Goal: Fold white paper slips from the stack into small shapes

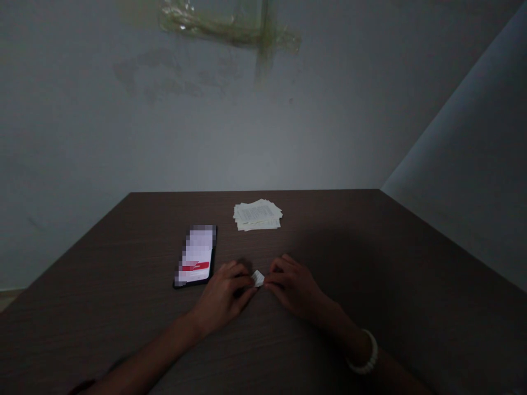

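Observation:
A small piece of white paper, apparently folded and with faint marks on it, is held between my two hands just above or on the table. My left hand pinches its left side between thumb and fingers. From the right, my right hand grips the other side with fingertips closed. Much of the paper is covered by the fingertips. Beyond the hands lies a loose stack of printed paper sheets, their edges fanned unevenly.
A phone with a lit, partly blurred screen lies left of my left hand. The dark wooden table meets a grey wall at its far edge. Yellowed tape sticks to the wall above.

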Demonstrator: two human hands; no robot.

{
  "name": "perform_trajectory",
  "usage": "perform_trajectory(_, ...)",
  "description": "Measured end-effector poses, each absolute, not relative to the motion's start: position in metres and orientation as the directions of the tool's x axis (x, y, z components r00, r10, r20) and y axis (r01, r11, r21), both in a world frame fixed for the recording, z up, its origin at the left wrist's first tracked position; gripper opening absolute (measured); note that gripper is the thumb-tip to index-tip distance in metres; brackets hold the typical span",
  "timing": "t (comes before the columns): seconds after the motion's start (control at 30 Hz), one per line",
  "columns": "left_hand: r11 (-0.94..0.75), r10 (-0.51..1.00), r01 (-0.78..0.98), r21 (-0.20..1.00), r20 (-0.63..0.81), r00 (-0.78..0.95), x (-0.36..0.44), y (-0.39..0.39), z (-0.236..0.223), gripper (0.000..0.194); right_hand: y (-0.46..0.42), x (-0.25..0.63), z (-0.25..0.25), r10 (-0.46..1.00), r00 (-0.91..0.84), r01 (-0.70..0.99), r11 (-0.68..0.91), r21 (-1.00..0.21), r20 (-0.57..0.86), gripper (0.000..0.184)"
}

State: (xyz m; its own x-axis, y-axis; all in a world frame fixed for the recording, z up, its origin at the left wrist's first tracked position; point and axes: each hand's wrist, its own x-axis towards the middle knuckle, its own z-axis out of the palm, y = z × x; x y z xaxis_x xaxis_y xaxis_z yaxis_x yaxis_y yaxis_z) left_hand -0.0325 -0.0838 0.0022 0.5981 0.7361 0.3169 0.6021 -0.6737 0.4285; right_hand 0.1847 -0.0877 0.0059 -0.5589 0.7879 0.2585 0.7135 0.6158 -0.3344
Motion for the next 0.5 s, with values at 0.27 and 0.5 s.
perform_trajectory(0.27,-0.637,0.760,0.585,0.502,0.282,0.586,-0.0283,-0.0828,0.0086,0.018,-0.0871,0.1820,0.0053,0.811,-0.526,0.722,0.585,-0.370,0.255,0.007)
perform_trajectory(0.5,-0.588,0.795,0.585,0.559,0.266,0.545,-0.0275,-0.0759,0.0051,0.018,-0.0894,0.1803,0.0061,0.854,-0.460,0.745,0.520,-0.418,0.242,0.004)
